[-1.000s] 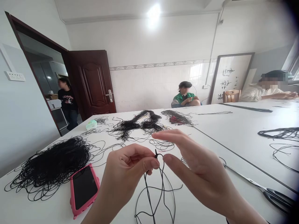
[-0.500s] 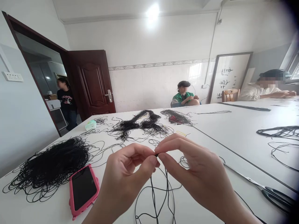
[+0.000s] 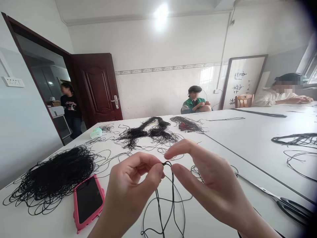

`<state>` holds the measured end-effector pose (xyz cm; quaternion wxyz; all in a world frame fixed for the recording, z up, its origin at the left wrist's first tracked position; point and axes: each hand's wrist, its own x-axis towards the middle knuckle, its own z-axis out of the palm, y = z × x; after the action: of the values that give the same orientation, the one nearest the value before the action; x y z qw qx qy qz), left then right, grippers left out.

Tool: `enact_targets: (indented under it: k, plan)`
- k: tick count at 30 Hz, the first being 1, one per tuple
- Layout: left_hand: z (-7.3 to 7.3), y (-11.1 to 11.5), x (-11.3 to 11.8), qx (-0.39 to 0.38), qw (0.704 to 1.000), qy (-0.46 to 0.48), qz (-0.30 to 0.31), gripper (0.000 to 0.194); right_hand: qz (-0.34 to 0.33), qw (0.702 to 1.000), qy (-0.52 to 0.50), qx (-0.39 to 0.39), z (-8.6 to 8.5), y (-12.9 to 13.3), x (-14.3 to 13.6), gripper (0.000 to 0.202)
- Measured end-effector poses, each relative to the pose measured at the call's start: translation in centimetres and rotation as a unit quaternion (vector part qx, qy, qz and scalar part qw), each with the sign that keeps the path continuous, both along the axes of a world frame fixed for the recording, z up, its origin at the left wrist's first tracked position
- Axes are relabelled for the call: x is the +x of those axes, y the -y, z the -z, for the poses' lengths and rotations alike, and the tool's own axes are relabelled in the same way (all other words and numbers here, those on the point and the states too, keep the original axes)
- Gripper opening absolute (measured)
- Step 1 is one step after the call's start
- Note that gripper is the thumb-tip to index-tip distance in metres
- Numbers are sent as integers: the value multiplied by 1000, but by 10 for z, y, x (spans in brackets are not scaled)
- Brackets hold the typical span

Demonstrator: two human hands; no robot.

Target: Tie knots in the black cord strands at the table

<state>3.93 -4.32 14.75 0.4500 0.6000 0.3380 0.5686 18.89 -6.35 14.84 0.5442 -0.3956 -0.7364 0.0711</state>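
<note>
The left hand (image 3: pixel 135 185) pinches a thin black cord (image 3: pixel 172 190) between thumb and forefinger, right beside a small dark knot at the fingertips. The right hand (image 3: pixel 209 181) holds nothing firmly: its thumb and forefinger stand a little apart around the bend in the cord, the thumb tip close against it; whether it touches, I cannot tell. The cord is between the two hands, over the white surface (image 3: pixel 123 208), its strands hanging down and spreading into loose curves; where they meet the surface is hard to tell.

It looks very light and hardly breakable, supple yet springy enough to keep an arch at the top. Being so slim and smooth, it probably slides easily between fingers, so a fingertip pinch close to the knot should serve best, with the other hand taking the arch just beside it. Gripping far down the strands would likely give little control, since they swing and cross. The trailing loops could well tangle.
</note>
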Motion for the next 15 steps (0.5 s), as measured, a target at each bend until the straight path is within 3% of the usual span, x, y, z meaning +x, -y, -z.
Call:
enact_targets:
  k: [15]
  plan:
    - [-4, 6, 5, -29, 999, 20, 0, 10, 16, 1000, 7, 11, 3, 1, -4, 15]
